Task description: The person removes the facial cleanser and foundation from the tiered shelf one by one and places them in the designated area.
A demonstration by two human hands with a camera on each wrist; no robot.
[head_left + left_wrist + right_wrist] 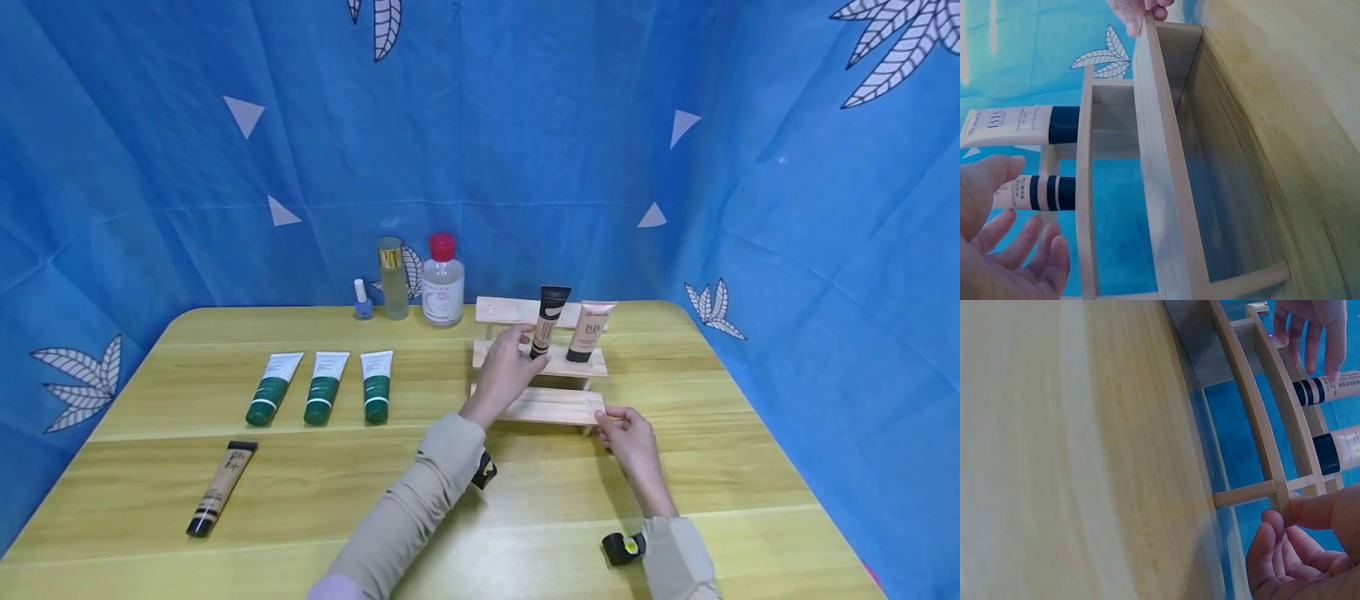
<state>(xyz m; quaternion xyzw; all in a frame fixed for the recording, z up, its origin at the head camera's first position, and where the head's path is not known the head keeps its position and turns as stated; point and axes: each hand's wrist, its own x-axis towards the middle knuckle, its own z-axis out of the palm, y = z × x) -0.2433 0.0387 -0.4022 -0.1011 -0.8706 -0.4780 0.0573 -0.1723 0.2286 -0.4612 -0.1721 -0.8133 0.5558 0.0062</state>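
Note:
A three-tier wooden display rack [551, 406] stands toward the back right of the table. On its middle tier, a black-topped concealer tube [550, 321] stands upright on its cap beside a pink BB cream tube [591, 332]. My left hand [508, 371] is around the concealer tube; the left wrist view shows its thumb and fingers [1013, 250] spread loosely on either side, with a gap by the thumb. My right hand [632, 442] pinches the right end of the lowest tier between thumb and fingers, also seen in the right wrist view [1304, 550].
Three green-and-white tubes [321, 388] lie in a row at left, with a beige tube [222, 489] nearer the front. Along the back stand a nail polish bottle [363, 302], a gold-capped bottle [393, 283] and a red-capped bottle [443, 287]. A blue curtain [525, 167] hangs behind.

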